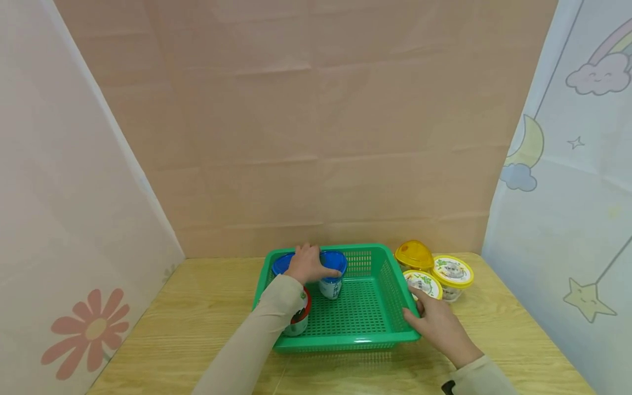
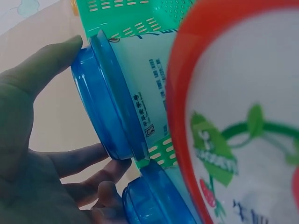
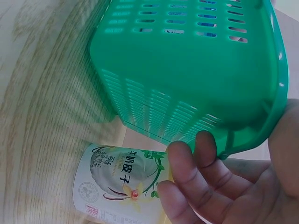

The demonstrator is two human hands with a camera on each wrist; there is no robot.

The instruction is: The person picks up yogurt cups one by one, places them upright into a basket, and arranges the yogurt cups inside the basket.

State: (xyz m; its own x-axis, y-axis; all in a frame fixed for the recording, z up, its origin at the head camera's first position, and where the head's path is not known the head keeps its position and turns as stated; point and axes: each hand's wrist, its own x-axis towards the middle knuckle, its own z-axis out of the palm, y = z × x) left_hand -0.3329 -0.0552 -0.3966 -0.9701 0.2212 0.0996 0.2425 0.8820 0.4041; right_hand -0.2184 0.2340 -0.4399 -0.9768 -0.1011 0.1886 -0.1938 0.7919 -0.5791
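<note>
A green plastic basket (image 1: 345, 341) stands on the table, holding two blue-lidded cups and a red-lidded cup (image 1: 296, 328). My left hand (image 1: 310, 266) reaches into its back part and grips one blue-lidded cup (image 1: 332, 282) by the lid, thumb on one side and fingers on the other. Beside that, another blue-lidded cup (image 2: 154, 196) touches its lid and is partly hidden behind my hand in the head view. At the basket's right front corner, my right hand (image 1: 436, 323) holds the rim, with its fingers below the edge in the right wrist view.
Right of the basket stand a cup with an amber domed lid (image 1: 413, 255) and two yellow-lidded tubs, one farther right (image 1: 453, 271) and one close to the basket wall (image 1: 424, 282). A beige backdrop (image 1: 316, 137) rises behind the wooden table (image 1: 207, 291), with printed panels at both sides.
</note>
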